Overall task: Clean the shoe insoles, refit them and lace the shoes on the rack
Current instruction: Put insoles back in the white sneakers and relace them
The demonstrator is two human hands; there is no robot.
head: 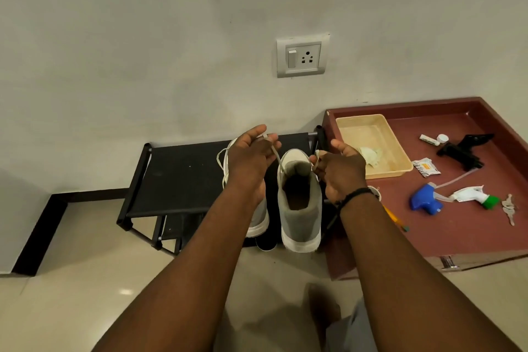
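Rack: a black shoe rack point(177, 177) stands against the wall, its top shelf a dark fabric sheet, with a lower tier showing beneath at 7 o'clock.
Right shoe: a grey shoe with a white sole point(300, 206) sits on the top shelf, heel toward the camera, its opening dark and facing up.
Left shoe: a second grey shoe point(258, 214) stands just beside it at 9 o'clock, mostly hidden behind the left forearm.
Lace: a pale lace point(275, 153) runs from the tongue of the right shoe up toward 11 o'clock into the left hand; the other end goes toward 3 o'clock into the right hand.
Left hand: the left hand point(251, 160) pinches the lace end between thumb and fingertips, raised above the shoes.
Right hand: the right hand point(340, 168) has its fingers curled round the other lace end, thumb pointing up, a dark band on the wrist.
Table: a maroon table point(457, 226) stands at 3 o'clock of the rack.
Tray: a cream tray point(371, 134) lies at the table's far left corner with a crumpled cloth point(371, 156) inside.
Spray heads: a blue spray head point(425, 198) and a white one with a green collar point(475, 196) lie near the table's middle.
Socket: a wall socket with a switch point(302, 58) is at 12 o'clock above the shoes.
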